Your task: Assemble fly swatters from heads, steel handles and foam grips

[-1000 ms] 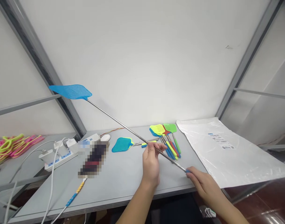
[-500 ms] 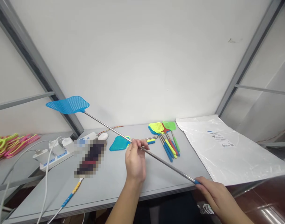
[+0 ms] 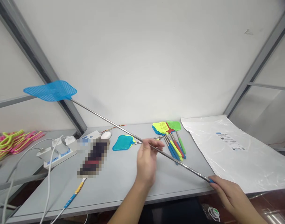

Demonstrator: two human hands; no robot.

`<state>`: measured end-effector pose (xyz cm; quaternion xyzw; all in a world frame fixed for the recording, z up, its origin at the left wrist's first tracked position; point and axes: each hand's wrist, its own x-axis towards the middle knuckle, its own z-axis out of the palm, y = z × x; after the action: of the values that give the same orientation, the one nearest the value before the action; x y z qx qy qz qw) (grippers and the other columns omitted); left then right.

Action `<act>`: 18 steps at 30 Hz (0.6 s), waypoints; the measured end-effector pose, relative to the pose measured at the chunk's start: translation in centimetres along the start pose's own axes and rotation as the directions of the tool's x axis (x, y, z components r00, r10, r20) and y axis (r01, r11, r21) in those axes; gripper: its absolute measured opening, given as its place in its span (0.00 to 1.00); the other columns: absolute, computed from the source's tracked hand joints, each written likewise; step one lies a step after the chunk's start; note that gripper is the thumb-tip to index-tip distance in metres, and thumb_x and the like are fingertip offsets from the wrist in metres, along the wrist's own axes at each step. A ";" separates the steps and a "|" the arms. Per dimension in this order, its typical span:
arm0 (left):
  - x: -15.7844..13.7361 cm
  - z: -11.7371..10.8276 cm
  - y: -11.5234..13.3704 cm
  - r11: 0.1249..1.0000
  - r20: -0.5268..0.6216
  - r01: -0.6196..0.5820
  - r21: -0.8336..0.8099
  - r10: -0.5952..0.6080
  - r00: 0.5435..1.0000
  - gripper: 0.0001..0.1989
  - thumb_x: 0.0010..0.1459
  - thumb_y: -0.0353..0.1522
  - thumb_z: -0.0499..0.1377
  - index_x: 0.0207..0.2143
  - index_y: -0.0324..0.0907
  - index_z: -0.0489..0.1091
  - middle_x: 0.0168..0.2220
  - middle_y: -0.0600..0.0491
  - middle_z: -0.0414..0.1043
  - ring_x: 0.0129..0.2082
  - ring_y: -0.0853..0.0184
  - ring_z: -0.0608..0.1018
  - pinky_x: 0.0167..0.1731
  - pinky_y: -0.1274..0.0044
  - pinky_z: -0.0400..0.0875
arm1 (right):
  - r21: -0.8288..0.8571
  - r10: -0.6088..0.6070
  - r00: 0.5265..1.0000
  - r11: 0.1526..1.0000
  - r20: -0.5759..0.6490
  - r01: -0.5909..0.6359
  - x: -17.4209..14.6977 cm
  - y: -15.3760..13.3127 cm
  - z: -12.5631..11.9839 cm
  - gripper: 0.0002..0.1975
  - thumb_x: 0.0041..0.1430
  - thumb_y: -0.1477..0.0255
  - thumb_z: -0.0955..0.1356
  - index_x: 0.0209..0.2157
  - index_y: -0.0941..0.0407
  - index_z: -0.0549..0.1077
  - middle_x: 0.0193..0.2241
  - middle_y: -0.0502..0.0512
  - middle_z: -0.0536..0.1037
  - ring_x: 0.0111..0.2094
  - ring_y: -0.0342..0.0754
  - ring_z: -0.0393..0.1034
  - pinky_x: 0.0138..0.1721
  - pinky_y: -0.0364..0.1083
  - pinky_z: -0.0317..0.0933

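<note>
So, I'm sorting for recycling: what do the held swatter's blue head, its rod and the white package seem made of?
Blue head: probably plastic, fairly smooth, from its even colour and fine perforations. Rod: apparently polished metal, silvery with bright highlights. White package: likely glossy plastic film, given its shiny creases, though coated paper is possible.

Blu swatter [image 3: 52, 91], diag. (midair)

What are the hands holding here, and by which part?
A blue fly swatter: the right hand grips its blue handle, mostly hidden, while the left hand holds the metal shaft partway along.
</note>
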<state>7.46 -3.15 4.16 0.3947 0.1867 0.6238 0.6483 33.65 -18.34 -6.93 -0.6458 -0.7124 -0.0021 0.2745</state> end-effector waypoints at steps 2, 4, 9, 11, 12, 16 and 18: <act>-0.5 0.5 -0.6 1.000 0.005 0.018 0.009 -0.018 1.000 0.17 0.65 0.42 0.49 0.28 0.40 0.64 0.29 0.50 0.71 0.33 0.67 0.73 0.36 0.74 0.66 | -0.007 -0.023 1.000 1.000 0.019 0.023 0.5 -0.4 0.1 0.11 0.66 0.69 0.58 0.41 0.52 0.69 0.31 0.52 0.78 0.29 0.47 0.74 0.30 0.43 0.64; -0.2 0.5 -0.2 1.000 -0.030 -0.016 0.008 0.016 0.999 0.17 0.64 0.41 0.50 0.27 0.40 0.63 0.28 0.51 0.70 0.32 0.67 0.73 0.36 0.75 0.66 | -0.019 -0.049 0.999 0.999 0.011 0.049 0.9 -0.9 0.0 0.11 0.66 0.70 0.58 0.41 0.52 0.69 0.29 0.51 0.78 0.27 0.46 0.73 0.29 0.43 0.63; 1.3 0.6 1.6 0.996 -0.084 -0.089 -0.006 0.088 0.993 0.15 0.63 0.40 0.52 0.26 0.41 0.63 0.26 0.53 0.69 0.28 0.68 0.72 0.32 0.75 0.66 | -0.012 -0.061 0.998 0.998 -0.014 0.061 1.4 -1.4 -0.4 0.10 0.66 0.70 0.57 0.41 0.52 0.68 0.28 0.51 0.77 0.27 0.46 0.72 0.29 0.43 0.62; 1.2 0.8 1.2 0.997 -0.078 -0.071 -0.005 0.071 0.994 0.16 0.63 0.42 0.52 0.28 0.40 0.65 0.29 0.51 0.71 0.29 0.68 0.73 0.32 0.74 0.68 | -0.015 -0.022 0.999 1.000 -0.033 0.021 1.8 -1.5 -0.5 0.10 0.67 0.69 0.57 0.41 0.53 0.68 0.28 0.51 0.76 0.27 0.46 0.72 0.29 0.43 0.62; 1.0 1.0 0.7 0.999 -0.069 -0.049 0.007 0.049 0.996 0.16 0.63 0.43 0.51 0.30 0.40 0.67 0.30 0.50 0.72 0.30 0.68 0.73 0.34 0.73 0.68 | -0.014 -0.008 0.999 1.000 -0.041 0.008 2.0 -1.6 -0.5 0.10 0.67 0.69 0.57 0.41 0.53 0.68 0.29 0.51 0.77 0.27 0.46 0.72 0.29 0.43 0.62; -0.8 1.3 -2.2 0.993 0.000 0.079 0.088 -0.079 0.997 0.18 0.64 0.43 0.50 0.33 0.39 0.70 0.33 0.47 0.74 0.36 0.66 0.74 0.41 0.71 0.68 | 0.002 0.014 0.999 1.000 0.048 -0.014 3.6 -2.6 -0.5 0.10 0.68 0.68 0.56 0.39 0.52 0.67 0.28 0.50 0.76 0.27 0.45 0.71 0.29 0.43 0.60; -1.5 1.3 -3.4 0.990 0.003 0.102 0.101 -0.102 0.995 0.18 0.64 0.43 0.50 0.32 0.39 0.69 0.33 0.48 0.74 0.38 0.65 0.74 0.43 0.70 0.67 | -0.019 0.021 0.997 1.000 0.077 -0.019 4.5 -3.4 -0.5 0.11 0.68 0.68 0.56 0.39 0.52 0.67 0.28 0.50 0.75 0.27 0.46 0.70 0.28 0.43 0.59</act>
<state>10.42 -4.69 2.10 0.4195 0.2353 0.5779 0.6593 30.68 -14.94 -3.51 -0.6550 -0.7159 0.0191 0.2410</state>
